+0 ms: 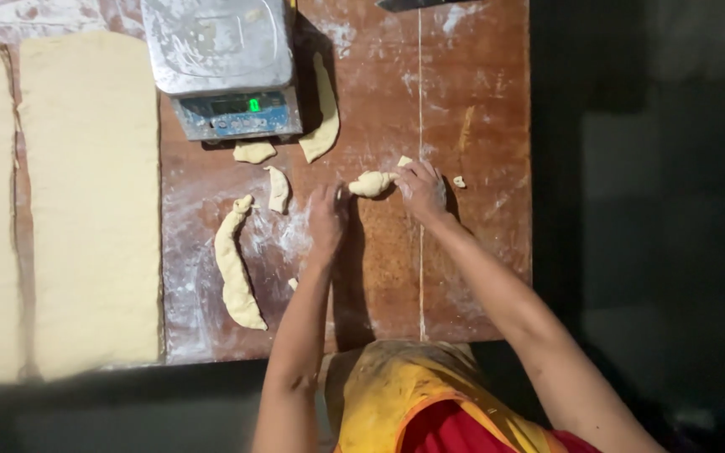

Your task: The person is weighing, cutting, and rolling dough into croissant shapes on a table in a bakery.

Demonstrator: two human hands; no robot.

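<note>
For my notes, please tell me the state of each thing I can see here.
Scale: switched on, platform bare.
Small dough piece: between both hands.
Left hand: touching it.
Right hand: touching it.
Dough sheets: flat, cut apart.
Long dough strip: lying loose.
Table: floured.

bright light falls on the floured table [463, 277]; right side and foreground dark; mildly soft focus

Floury matt wood table [472, 252], soft pale dough piece [371, 183], dull metal scale [220, 50] w/ plastic front.

Pale cream dough piece [372, 183], reddish-brown flour-streaked table [472, 252], silver scale [224, 63] with green display, yellow-and-red apron [413, 403]
</note>
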